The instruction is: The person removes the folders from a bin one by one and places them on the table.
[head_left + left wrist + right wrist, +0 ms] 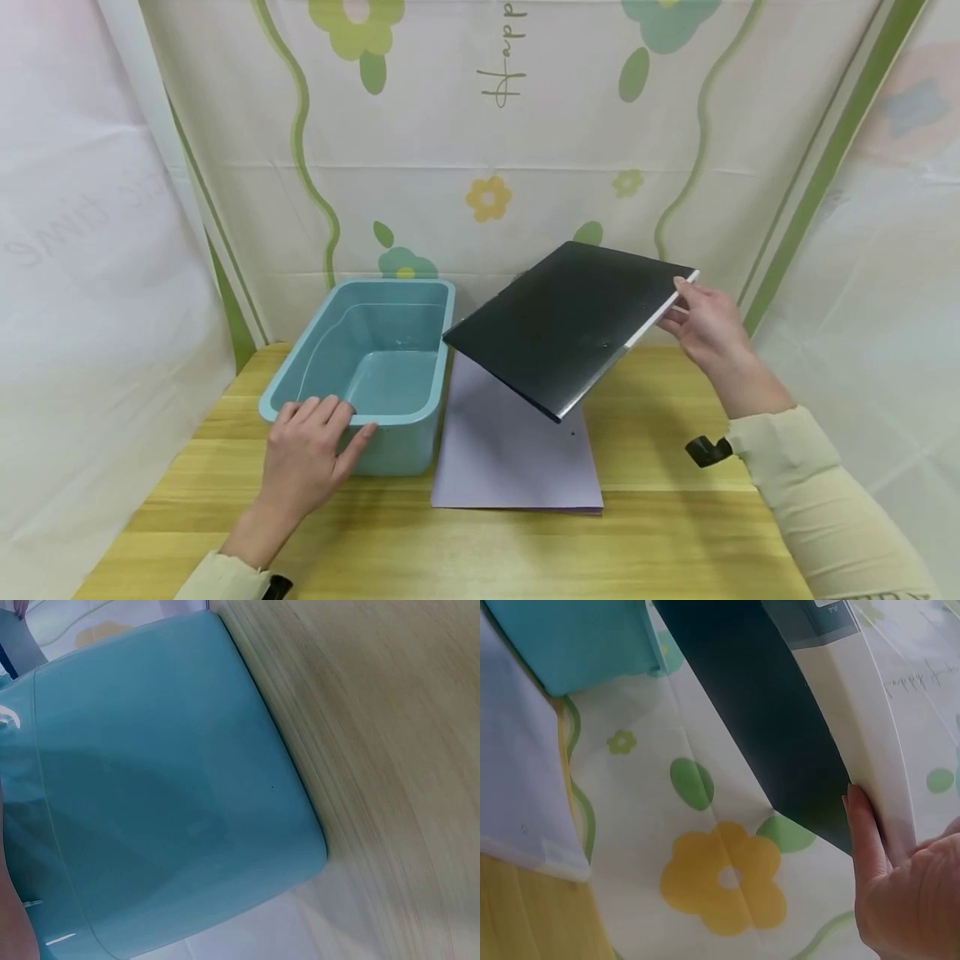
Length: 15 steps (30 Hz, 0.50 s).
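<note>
A black folder [573, 321] with a white spine is held in the air at a tilt. My right hand [708, 325] pinches it by the spine edge; the right wrist view shows that hand [907, 892] on the white spine [870, 735] from close by. At the left stands a light blue plastic bin [401, 433] with nothing seen inside. Curled over its near rim are the fingers of my left hand [307, 446], the thumb lying along the front. In the left wrist view the bin's outer wall [165, 787] fills much of the picture.
A lavender folder [517, 467] lies flat on the wooden table [660, 517], right of the bin and partly under the raised black folder. White cloth [585, 142] with flower prints closes off the back, and more cloth hangs at both sides.
</note>
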Tool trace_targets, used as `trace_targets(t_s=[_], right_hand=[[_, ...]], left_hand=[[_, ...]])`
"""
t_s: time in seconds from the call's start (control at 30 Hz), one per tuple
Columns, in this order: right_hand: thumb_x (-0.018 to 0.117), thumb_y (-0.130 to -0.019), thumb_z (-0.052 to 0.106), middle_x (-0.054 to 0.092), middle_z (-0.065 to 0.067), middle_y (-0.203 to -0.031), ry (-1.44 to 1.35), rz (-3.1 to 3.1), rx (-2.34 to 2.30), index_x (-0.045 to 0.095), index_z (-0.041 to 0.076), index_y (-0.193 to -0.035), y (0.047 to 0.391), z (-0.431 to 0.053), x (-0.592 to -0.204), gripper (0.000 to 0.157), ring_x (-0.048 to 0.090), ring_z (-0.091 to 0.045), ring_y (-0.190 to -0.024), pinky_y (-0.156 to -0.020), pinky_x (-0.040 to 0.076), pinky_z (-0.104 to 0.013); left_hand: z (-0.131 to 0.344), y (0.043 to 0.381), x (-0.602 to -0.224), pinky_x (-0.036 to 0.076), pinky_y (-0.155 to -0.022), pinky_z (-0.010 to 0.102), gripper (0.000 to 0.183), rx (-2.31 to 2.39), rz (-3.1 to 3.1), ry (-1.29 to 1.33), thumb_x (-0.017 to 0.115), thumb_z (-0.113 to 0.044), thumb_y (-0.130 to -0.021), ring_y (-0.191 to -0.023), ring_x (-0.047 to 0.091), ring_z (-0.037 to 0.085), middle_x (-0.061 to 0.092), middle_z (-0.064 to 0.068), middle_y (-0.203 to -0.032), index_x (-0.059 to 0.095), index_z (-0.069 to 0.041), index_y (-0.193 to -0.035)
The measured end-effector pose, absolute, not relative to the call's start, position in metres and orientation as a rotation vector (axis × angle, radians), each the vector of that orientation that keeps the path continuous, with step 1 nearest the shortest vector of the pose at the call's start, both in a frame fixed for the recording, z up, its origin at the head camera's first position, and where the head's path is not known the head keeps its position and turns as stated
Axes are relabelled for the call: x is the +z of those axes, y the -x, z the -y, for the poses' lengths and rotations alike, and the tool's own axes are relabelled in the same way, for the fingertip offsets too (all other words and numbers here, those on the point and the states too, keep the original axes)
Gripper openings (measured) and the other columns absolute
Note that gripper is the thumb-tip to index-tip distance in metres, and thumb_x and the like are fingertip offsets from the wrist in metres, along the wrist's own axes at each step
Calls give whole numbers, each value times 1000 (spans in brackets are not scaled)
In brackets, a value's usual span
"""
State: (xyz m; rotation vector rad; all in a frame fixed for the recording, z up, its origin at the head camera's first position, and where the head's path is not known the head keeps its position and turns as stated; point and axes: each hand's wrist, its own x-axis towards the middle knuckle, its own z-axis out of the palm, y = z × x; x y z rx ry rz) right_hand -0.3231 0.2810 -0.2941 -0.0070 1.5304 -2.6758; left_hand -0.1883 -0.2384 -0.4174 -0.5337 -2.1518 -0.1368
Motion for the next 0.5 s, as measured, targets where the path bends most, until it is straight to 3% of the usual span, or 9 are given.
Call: trace_targets(t_s=[0.13, 0.37, 0.5], right_hand=[[59, -104, 15, 69, -10, -103, 2, -1465, -2680, 62, 2, -109, 325, -293, -298, 15, 74, -23, -92, -79, 60, -36], [58, -105, 13, 71, -11, -103, 19, -1444, -2663, 54, 1, -117, 329, -314, -301, 18, 74, -25, -94, -78, 60, -38], [56, -105, 12, 70, -11, -101, 5, -1443, -2638, 58, 1, -112, 329, -325, -303, 13, 74, -25, -93, -79, 60, -37]], left_hand=[[237, 187, -417, 42, -68, 46, 55, -135, 2152, 532, 40, -56, -106, -63, 48, 25, 44, 1, -70, 52, -10, -79], [236, 186, -418, 41, -67, 46, 55, -139, 2147, 528, 40, -56, -105, -62, 46, 25, 43, 1, -70, 52, -10, -79], [235, 186, -417, 41, -67, 46, 55, -132, 2144, 526, 40, -56, -106, -63, 48, 25, 44, 1, -70, 52, -10, -79]])
